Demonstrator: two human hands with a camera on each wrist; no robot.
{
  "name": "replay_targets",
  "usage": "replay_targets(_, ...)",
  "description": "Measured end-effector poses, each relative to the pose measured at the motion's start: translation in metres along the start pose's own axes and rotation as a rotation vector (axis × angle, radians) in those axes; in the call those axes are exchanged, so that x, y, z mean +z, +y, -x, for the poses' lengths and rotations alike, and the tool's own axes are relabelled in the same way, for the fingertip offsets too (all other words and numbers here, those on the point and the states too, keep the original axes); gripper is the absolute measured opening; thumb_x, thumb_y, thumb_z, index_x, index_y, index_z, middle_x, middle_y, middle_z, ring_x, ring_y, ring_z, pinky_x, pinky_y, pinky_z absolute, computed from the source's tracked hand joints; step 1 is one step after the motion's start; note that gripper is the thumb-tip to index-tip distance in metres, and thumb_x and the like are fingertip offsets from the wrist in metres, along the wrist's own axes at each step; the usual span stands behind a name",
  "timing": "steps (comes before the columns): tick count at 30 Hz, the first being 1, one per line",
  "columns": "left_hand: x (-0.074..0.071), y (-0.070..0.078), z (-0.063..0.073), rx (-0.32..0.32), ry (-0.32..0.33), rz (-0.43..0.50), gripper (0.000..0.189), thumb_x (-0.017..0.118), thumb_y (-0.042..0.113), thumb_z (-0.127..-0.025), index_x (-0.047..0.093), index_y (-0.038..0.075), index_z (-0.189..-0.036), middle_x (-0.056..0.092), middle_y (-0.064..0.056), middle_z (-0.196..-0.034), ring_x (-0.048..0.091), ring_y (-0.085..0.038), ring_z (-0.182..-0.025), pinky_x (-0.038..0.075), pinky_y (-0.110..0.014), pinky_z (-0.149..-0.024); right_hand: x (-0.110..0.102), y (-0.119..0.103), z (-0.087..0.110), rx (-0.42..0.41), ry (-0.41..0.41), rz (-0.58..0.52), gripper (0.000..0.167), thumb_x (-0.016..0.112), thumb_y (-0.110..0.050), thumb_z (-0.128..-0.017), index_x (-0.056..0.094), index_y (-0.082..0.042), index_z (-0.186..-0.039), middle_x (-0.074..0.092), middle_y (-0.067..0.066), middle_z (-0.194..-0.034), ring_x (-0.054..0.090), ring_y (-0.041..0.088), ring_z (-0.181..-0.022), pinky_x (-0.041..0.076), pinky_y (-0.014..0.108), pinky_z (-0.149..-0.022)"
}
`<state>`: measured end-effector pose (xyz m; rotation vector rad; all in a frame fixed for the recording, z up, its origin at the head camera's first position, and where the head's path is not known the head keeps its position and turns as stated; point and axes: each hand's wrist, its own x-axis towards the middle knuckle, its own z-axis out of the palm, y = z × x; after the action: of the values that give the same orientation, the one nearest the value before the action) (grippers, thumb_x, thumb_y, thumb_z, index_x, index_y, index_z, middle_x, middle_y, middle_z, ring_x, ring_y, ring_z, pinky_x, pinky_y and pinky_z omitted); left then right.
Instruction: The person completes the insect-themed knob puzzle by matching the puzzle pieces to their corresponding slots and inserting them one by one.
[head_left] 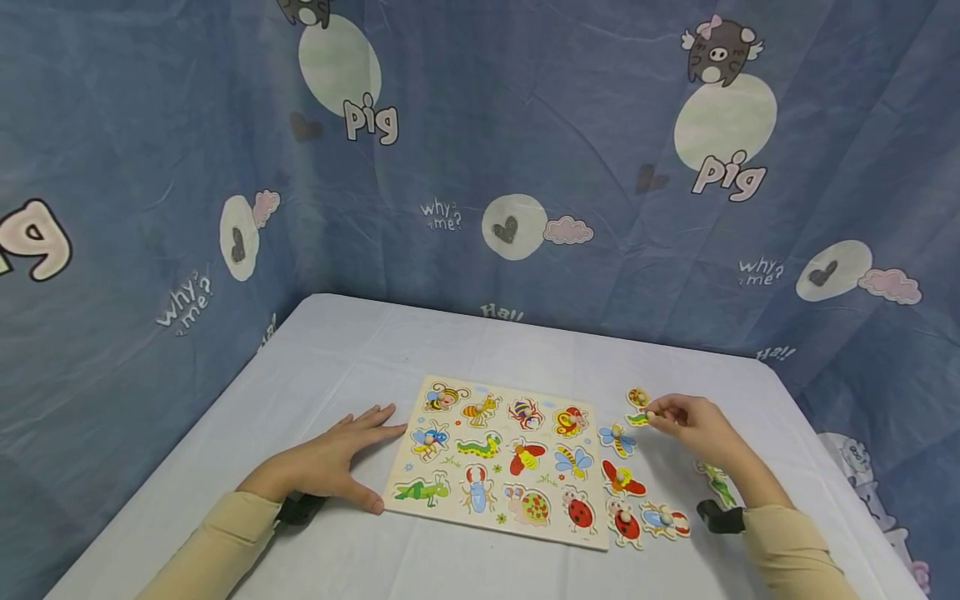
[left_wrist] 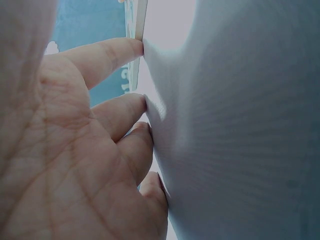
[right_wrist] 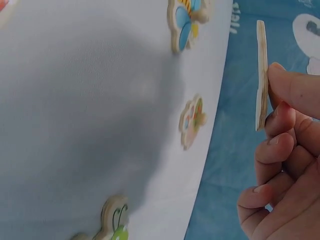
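Observation:
My left hand (head_left: 326, 458) rests on the table with its fingers spread, thumb and index finger touching the left edge of a wooden insect puzzle board (head_left: 504, 473). In the left wrist view, a fingertip (left_wrist: 134, 47) meets the board's edge (left_wrist: 140, 20). Right of the board, my right hand (head_left: 693, 425) pinches a green caterpillar puzzle piece (head_left: 637, 418) between thumb and fingers. That piece (right_wrist: 262, 75) shows edge-on and raised off the table in the right wrist view. Just beyond it lies a snail piece (head_left: 637, 397), and a blue-winged dragonfly piece (head_left: 617, 440) is nearby.
Along the board's right side lie a red-winged insect piece (head_left: 622, 477), a ladybug piece (head_left: 624, 525) and a stag beetle piece (head_left: 663, 520). A grasshopper piece (head_left: 717, 483) sits beside my right forearm. Behind the white table (head_left: 360, 333) hangs a blue printed curtain (head_left: 450, 275).

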<state>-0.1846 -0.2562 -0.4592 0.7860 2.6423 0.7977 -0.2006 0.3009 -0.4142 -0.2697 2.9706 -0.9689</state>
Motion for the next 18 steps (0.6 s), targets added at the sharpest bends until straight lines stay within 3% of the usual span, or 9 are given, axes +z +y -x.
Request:
replay_targets(10,-0.001,0.001,0.001,0.005,0.003,0.002,0.118,0.096,0.061,-0.068,0.046,0.015,-0.164,0.021,-0.021,-0.179,0.015,-0.05,-0.166,0.009,-0.076,-0.131,0.008,-0.014,-0.005,-0.016,-0.011,-0.02,0.016,0.075,-0.017,-0.101,0.076,-0.004,-0.111,0.054,0.001,-0.082,0.046,0.011,-0.073,0.036,0.025,-0.058)
replay_targets(18,0.0,0.001,0.001,0.002,0.003,-0.005,0.117,0.096,0.062,-0.068,0.047,0.016,-0.164,0.022,-0.021,-0.179,0.016,-0.049,-0.166,0.009,-0.075,-0.131,0.015,-0.024,-0.008,-0.081,-0.01,-0.014,0.016,0.075,-0.017,-0.101,0.076,-0.004,-0.11,0.053,-0.002,-0.08,0.044,0.007,-0.07,0.034,0.024,-0.058)
